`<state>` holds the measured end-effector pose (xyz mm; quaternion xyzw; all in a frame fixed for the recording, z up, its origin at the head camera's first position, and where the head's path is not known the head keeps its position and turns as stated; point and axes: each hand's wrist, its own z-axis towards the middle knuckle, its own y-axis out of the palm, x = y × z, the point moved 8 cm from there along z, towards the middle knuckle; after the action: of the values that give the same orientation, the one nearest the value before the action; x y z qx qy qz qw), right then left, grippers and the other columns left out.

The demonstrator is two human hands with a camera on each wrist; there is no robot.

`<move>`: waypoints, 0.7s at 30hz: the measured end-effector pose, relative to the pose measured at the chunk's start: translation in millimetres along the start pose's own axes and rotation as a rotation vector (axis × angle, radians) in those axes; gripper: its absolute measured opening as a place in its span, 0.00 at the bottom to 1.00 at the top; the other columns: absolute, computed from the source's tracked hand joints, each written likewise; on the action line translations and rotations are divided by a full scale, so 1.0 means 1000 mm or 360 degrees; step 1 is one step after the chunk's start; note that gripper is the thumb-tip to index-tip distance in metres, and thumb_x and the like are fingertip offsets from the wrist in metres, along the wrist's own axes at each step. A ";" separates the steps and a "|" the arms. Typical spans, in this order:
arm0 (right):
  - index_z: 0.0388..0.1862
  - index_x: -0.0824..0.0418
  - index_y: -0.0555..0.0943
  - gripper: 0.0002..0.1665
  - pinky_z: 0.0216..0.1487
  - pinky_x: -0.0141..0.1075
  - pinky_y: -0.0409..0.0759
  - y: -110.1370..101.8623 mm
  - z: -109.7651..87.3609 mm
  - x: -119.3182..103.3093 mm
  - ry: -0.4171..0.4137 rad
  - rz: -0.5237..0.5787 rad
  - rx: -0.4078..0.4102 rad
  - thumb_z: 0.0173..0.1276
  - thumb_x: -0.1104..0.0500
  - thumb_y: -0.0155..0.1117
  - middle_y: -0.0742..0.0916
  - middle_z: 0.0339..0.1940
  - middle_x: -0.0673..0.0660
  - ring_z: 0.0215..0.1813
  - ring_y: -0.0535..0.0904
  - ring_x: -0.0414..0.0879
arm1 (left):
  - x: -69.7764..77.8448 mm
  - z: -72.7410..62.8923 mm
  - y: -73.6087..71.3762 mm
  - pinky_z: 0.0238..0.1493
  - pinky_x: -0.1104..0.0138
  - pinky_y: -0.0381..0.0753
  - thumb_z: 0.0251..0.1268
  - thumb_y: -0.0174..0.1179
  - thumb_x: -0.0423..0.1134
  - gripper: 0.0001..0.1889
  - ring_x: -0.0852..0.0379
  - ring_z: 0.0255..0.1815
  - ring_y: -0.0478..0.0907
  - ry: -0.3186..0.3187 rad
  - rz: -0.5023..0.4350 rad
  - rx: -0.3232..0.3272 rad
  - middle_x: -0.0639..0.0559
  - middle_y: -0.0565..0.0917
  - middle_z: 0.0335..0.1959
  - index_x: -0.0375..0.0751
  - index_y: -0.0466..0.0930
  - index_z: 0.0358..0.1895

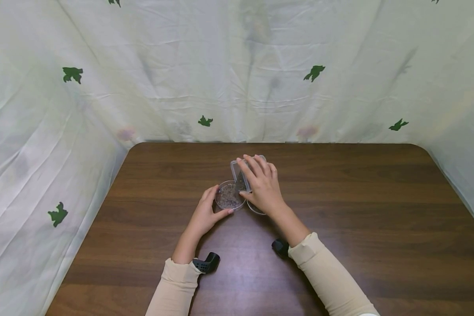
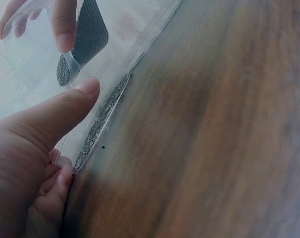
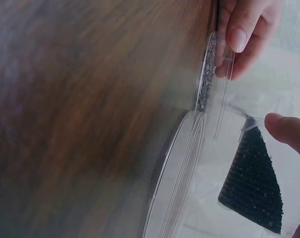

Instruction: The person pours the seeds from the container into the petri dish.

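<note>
My left hand (image 1: 202,216) holds a round clear petri dish (image 1: 228,199) by its sides on the table, thumb at the near edge. Dark grey granules (image 3: 207,82) lie in the dish. My right hand (image 1: 264,188) grips a clear plastic container (image 3: 253,183) with ridged walls, tilted over the dish. Dark granules fill its lower part and gather at its mouth (image 2: 65,69), close above the dish. Partly under my right hand, a clear round lid (image 3: 175,173) lies on the table beside the dish.
The brown wooden table (image 1: 359,210) extends around both hands. A single dark granule (image 2: 103,147) lies on the wood near the dish. Pale curtains (image 1: 174,66) with green leaf-like shapes hang behind and along the sides. A dark wrist device (image 1: 207,263) sits on the left wrist.
</note>
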<state>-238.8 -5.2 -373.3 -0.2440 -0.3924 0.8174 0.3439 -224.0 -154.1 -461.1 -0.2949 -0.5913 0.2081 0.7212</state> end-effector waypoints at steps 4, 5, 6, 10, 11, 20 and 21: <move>0.68 0.53 0.57 0.60 0.58 0.49 0.54 0.000 0.000 0.000 0.0006 0.0000 -0.0006 0.36 0.47 0.78 0.63 0.66 0.55 0.67 0.51 0.53 | 0.000 0.000 0.000 0.60 0.52 0.58 0.48 0.68 0.46 0.44 0.42 0.62 0.59 -0.0004 -0.0002 -0.0003 0.34 0.60 0.62 0.28 0.55 0.65; 0.68 0.53 0.57 0.60 0.58 0.49 0.54 0.000 0.000 0.000 0.0005 0.0000 -0.0005 0.37 0.47 0.78 0.63 0.66 0.55 0.67 0.51 0.52 | 0.000 0.000 0.000 0.60 0.52 0.59 0.48 0.68 0.46 0.44 0.42 0.62 0.59 -0.0002 -0.0002 -0.0003 0.34 0.60 0.62 0.28 0.55 0.65; 0.68 0.53 0.57 0.60 0.58 0.50 0.54 0.000 0.000 0.001 0.0005 0.0000 -0.0003 0.37 0.47 0.78 0.63 0.66 0.55 0.67 0.51 0.52 | 0.000 0.000 0.000 0.60 0.52 0.59 0.48 0.68 0.46 0.44 0.42 0.62 0.59 -0.0002 -0.0004 -0.0002 0.34 0.60 0.62 0.28 0.55 0.65; 0.68 0.53 0.57 0.60 0.58 0.50 0.54 -0.001 0.000 0.000 0.0001 0.0007 0.0016 0.36 0.48 0.79 0.63 0.66 0.56 0.66 0.52 0.53 | 0.000 0.000 0.000 0.60 0.52 0.58 0.48 0.68 0.46 0.44 0.42 0.62 0.59 0.0001 -0.0006 0.0000 0.34 0.60 0.62 0.28 0.54 0.65; 0.68 0.53 0.57 0.60 0.58 0.50 0.54 -0.001 0.000 0.000 0.0001 0.0007 0.0021 0.36 0.48 0.79 0.64 0.66 0.55 0.66 0.52 0.53 | 0.000 0.000 0.000 0.60 0.52 0.58 0.48 0.68 0.46 0.45 0.42 0.62 0.59 0.0000 -0.0006 0.0000 0.34 0.60 0.62 0.28 0.54 0.65; 0.68 0.54 0.58 0.60 0.57 0.51 0.54 -0.001 0.000 0.000 -0.0004 0.0026 0.0034 0.35 0.50 0.79 0.64 0.65 0.56 0.66 0.54 0.54 | -0.001 0.000 0.000 0.60 0.52 0.58 0.48 0.68 0.47 0.45 0.42 0.62 0.58 -0.0009 -0.0003 -0.0004 0.34 0.60 0.62 0.28 0.54 0.65; 0.68 0.54 0.59 0.60 0.57 0.51 0.54 -0.001 0.000 0.000 -0.0002 0.0028 0.0031 0.35 0.50 0.79 0.64 0.65 0.56 0.65 0.54 0.55 | -0.001 0.000 0.000 0.60 0.52 0.58 0.48 0.68 0.47 0.45 0.42 0.62 0.58 -0.0010 -0.0003 -0.0005 0.34 0.60 0.62 0.28 0.54 0.65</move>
<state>-238.8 -4.7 -372.5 -0.2435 -0.3825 0.8244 0.3387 -223.9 -154.9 -462.3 -0.2948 -0.5941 0.2076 0.7191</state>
